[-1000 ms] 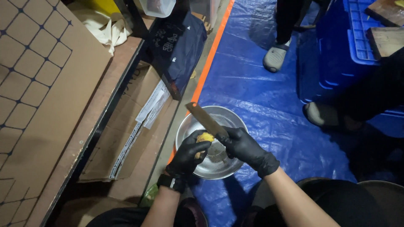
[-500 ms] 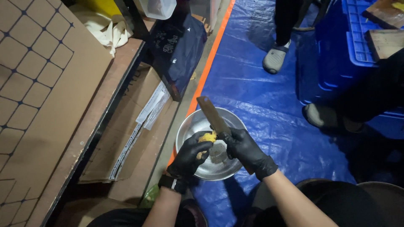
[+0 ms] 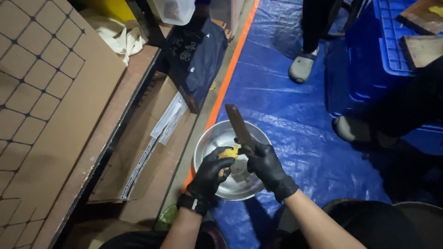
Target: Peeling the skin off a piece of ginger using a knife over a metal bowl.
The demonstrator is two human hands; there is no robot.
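Note:
My left hand (image 3: 210,173), in a black glove, grips a small yellow piece of food (image 3: 228,152) over a round metal bowl (image 3: 210,143) that sits on the blue tarp. In my right hand (image 3: 265,166), also in a black glove, is a cleaver (image 3: 237,123) with a broad rusty-brown blade. The blade points up and away from me, and its lower end rests against the yellow piece. Both hands are close together above the bowl's middle.
Flattened cardboard (image 3: 152,147) and a gridded board (image 3: 41,106) lie to the left. A dark bag (image 3: 196,60) leans beyond the bowl. Blue plastic crates (image 3: 387,50) stand at the right. Another person's grey shoe (image 3: 302,67) and a second foot (image 3: 353,129) rest on the tarp (image 3: 286,106).
The cleaver's blade has swung from pointing up-left to standing steeper, nearly upright. Both hands stay over the bowl with the yellow piece.

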